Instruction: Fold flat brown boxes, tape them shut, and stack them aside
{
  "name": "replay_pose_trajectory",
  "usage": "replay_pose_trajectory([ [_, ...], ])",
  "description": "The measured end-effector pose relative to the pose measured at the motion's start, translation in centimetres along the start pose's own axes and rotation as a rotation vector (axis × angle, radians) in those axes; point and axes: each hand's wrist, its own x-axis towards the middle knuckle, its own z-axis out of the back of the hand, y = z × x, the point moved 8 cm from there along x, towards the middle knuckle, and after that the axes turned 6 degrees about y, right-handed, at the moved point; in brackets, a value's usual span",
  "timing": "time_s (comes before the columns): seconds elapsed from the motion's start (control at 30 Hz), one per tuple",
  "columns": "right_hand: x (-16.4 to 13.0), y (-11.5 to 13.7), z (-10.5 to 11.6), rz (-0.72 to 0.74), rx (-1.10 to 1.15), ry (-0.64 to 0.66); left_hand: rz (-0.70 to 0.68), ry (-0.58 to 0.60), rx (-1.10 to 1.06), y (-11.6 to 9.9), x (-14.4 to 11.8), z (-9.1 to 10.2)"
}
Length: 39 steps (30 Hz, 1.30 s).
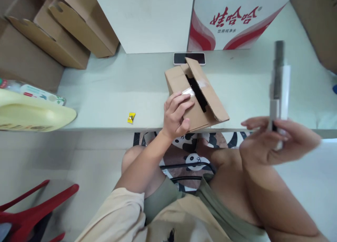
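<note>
A small brown cardboard box lies near the front edge of the table, its top flaps parted over a dark gap. My left hand grips its near left side, fingers resting on one flap by a strip of clear tape. To the right of the box, my right hand is raised and closed around a slim white-and-grey object that points away from me. Motion blurs this object, and I cannot tell its exact kind. The inside of the box is too dark to make out.
Behind the box lie a phone and a large white carton with red markings. Brown cardboard holders and a pale yellow jug stand left. A yellow wrapped sweet is near the table edge. A red chair stands lower left.
</note>
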Motion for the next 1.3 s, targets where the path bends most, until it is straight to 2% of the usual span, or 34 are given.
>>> replay_pose_trajectory([
  [0.07, 1.0, -1.4, -0.6, 0.032, -0.07, -0.104, -0.022, 0.013, -0.035, 0.5, 0.3, 0.4],
  [0.1, 1.6, -2.5, -1.7, -0.005, -0.134, -0.065, -0.034, 0.024, -0.054, 0.7, 0.4, 0.6],
  [0.23, 2.3, -9.2, -6.4, -0.334, -0.374, 0.326, -0.016, 0.09, -0.111, 2.5, 0.5, 1.6],
  [0.3, 1.8, -11.4, -7.6, -0.473, -0.436, 0.452, 0.049, 0.103, -0.148, 4.2, 0.2, 2.2],
  [0.37, 1.2, -12.4, -8.3, -0.564, -0.478, 0.51, 0.15, 0.086, -0.208, 6.3, -0.4, 2.9],
  [0.43, 1.1, -12.2, -8.4, -0.585, -0.498, 0.484, 0.301, 0.026, -0.319, 8.8, -1.2, 3.7],
  [0.5, 1.3, -11.4, -8.6, -0.538, -0.471, 0.439, 0.461, -0.043, -0.457, 11.1, -2.1, 4.1],
  [0.6, 1.1, -10.3, -9.4, -0.437, -0.294, 0.473, 0.621, -0.047, -0.585, 12.7, -3.1, 4.0],
  [0.77, 0.1, -9.6, -10.4, -0.412, 0.22, 0.592, 0.775, -0.132, -0.622, 13.5, -4.4, 4.1],
  [0.83, -0.3, -9.3, -10.8, -0.436, 0.341, 0.612, 0.825, -0.114, -0.622, 13.5, -4.9, 3.8],
  [0.97, -0.5, -9.1, -11.8, -0.488, 0.367, 0.608, 0.874, -0.024, -0.647, 13.7, -5.4, 3.0],
  [1.07, -0.1, -9.4, -12.3, -0.526, 0.36, 0.54, 0.879, -0.008, -0.61, 14.0, -5.2, 3.1],
  [1.2, 0.3, -9.8, -11.9, -0.565, 0.312, 0.435, 0.925, -0.035, -0.475, 14.1, -4.5, 3.7],
  [1.3, 0.8, -9.1, -11.2, -0.511, 0.223, 0.404, 0.957, -0.082, -0.449, 13.7, -4.1, 4.2],
])
